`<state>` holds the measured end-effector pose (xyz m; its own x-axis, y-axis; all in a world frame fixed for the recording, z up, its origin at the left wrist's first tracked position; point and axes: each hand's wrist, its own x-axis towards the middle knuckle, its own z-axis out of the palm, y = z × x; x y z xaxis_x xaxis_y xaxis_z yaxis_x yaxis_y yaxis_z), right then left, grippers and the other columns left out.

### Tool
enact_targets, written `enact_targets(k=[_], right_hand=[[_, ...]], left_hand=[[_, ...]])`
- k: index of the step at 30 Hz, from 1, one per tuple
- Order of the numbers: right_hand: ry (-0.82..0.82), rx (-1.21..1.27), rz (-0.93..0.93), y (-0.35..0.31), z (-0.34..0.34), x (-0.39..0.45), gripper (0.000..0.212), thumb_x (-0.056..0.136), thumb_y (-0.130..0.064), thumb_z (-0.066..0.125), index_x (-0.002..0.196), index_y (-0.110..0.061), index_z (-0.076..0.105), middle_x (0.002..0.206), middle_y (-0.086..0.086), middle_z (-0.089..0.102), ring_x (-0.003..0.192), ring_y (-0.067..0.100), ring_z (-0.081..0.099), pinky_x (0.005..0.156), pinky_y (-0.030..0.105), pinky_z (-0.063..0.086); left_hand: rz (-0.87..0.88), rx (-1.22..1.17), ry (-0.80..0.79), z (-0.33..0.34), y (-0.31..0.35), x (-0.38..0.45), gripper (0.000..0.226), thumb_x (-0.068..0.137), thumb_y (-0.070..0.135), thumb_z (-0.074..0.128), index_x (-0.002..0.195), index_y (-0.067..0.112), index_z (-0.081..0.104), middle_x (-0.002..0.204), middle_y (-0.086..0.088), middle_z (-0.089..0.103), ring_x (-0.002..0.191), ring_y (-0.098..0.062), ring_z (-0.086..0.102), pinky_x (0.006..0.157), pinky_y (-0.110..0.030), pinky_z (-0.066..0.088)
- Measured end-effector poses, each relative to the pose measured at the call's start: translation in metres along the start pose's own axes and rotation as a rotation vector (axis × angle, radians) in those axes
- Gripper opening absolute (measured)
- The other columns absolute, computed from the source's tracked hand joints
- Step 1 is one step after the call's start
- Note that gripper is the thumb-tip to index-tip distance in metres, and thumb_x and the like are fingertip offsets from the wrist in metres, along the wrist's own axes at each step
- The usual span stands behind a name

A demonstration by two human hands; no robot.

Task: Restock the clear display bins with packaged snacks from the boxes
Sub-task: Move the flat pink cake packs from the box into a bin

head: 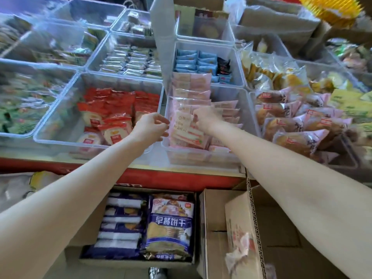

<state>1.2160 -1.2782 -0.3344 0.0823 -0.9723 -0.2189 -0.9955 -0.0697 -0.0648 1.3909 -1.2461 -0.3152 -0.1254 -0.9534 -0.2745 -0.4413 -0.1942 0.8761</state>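
A clear display bin [203, 153] at the shelf's front centre holds rows of pink snack packets [191, 91]. Both my arms reach into it. My left hand [151, 126] pinches the left edge of one pink snack packet [182, 128], which stands tilted at the front of the bin. My right hand [207, 118] grips the same packet at its upper right corner. Below the shelf stands an open cardboard box [239, 216] with a few pale pink packets [238, 251] in it, blurred.
A clear bin of red packets [108, 115] sits to the left, and pink-wrapped buns [298, 125] lie to the right. Behind are bins of blue packets [195, 61] and silver ones [130, 61]. A box on the floor holds blue biscuit bags [171, 224].
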Motion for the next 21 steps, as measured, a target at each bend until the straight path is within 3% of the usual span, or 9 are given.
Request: enact_targets(k=[2,4,6,9,12,16,18,21], right_hand=[[0.024,0.087,-0.006,0.004,0.007,-0.007,0.033,0.096,-0.010,0.047,0.128,-0.003,0.051,0.132,0.020,0.047,0.118,0.035,0.049,0.082,0.018,0.045],[0.110,0.161,-0.002,0.013,0.007,-0.020,0.035,0.093,-0.010,0.050,0.128,-0.007,0.050,0.133,0.017,0.041,0.117,0.035,0.048,0.093,0.030,0.043],[0.176,0.279,-0.033,0.028,-0.005,-0.044,0.030,0.092,-0.010,0.052,0.122,-0.007,0.055,0.126,0.014,0.049,0.112,0.030,0.053,0.093,0.034,0.041],[0.131,0.399,-0.104,0.062,-0.035,-0.103,0.017,0.091,-0.006,0.054,0.102,-0.009,0.067,0.098,0.006,0.068,0.087,0.015,0.065,0.077,0.025,0.050],[-0.016,0.532,-0.067,0.104,-0.055,-0.172,0.012,0.092,-0.009,0.056,0.093,-0.008,0.068,0.078,0.002,0.070,0.063,0.004,0.064,0.060,0.016,0.049],[-0.327,0.617,0.033,0.160,-0.043,-0.245,0.013,0.093,-0.016,0.056,0.089,-0.010,0.068,0.077,0.002,0.070,0.066,0.009,0.068,0.059,0.017,0.051],[-0.484,0.594,0.076,0.185,-0.016,-0.265,0.012,0.092,-0.021,0.057,0.091,-0.016,0.068,0.084,-0.001,0.071,0.070,0.008,0.069,0.061,0.019,0.053],[-0.709,0.493,0.114,0.210,0.039,-0.278,0.014,0.093,-0.023,0.054,0.103,-0.019,0.064,0.101,-0.005,0.067,0.084,0.007,0.068,0.067,0.016,0.053]], left_hand=[[0.037,0.031,-0.034,0.009,-0.001,0.001,0.021,0.089,-0.001,0.042,0.097,0.010,0.058,0.094,-0.006,0.062,0.067,-0.008,0.060,0.064,-0.022,0.048],[0.079,0.078,-0.083,0.021,0.004,0.000,0.024,0.088,-0.001,0.041,0.100,0.009,0.060,0.095,-0.005,0.063,0.071,-0.012,0.062,0.067,-0.023,0.049],[0.131,0.110,-0.138,0.038,0.013,-0.006,0.026,0.088,-0.001,0.041,0.102,0.008,0.061,0.096,-0.006,0.064,0.076,-0.017,0.063,0.071,-0.027,0.051],[0.261,0.154,-0.254,0.073,0.033,-0.021,0.024,0.086,-0.003,0.044,0.092,0.011,0.062,0.089,-0.005,0.066,0.077,-0.020,0.064,0.079,-0.032,0.054],[0.479,0.263,-0.412,0.116,0.054,-0.048,0.019,0.086,0.001,0.053,0.089,0.014,0.065,0.083,0.003,0.065,0.077,-0.013,0.063,0.075,-0.026,0.050],[0.796,0.437,-0.569,0.177,0.069,-0.096,0.014,0.089,0.013,0.055,0.094,0.018,0.067,0.086,0.010,0.062,0.074,0.000,0.055,0.073,-0.014,0.046],[0.848,0.541,-0.666,0.206,0.069,-0.116,0.019,0.091,0.015,0.049,0.100,0.018,0.066,0.091,0.007,0.065,0.080,-0.004,0.058,0.077,-0.019,0.048],[0.736,0.758,-0.845,0.243,0.061,-0.132,0.025,0.094,0.017,0.043,0.109,0.019,0.063,0.106,0.002,0.066,0.099,-0.015,0.060,0.089,-0.031,0.049]])
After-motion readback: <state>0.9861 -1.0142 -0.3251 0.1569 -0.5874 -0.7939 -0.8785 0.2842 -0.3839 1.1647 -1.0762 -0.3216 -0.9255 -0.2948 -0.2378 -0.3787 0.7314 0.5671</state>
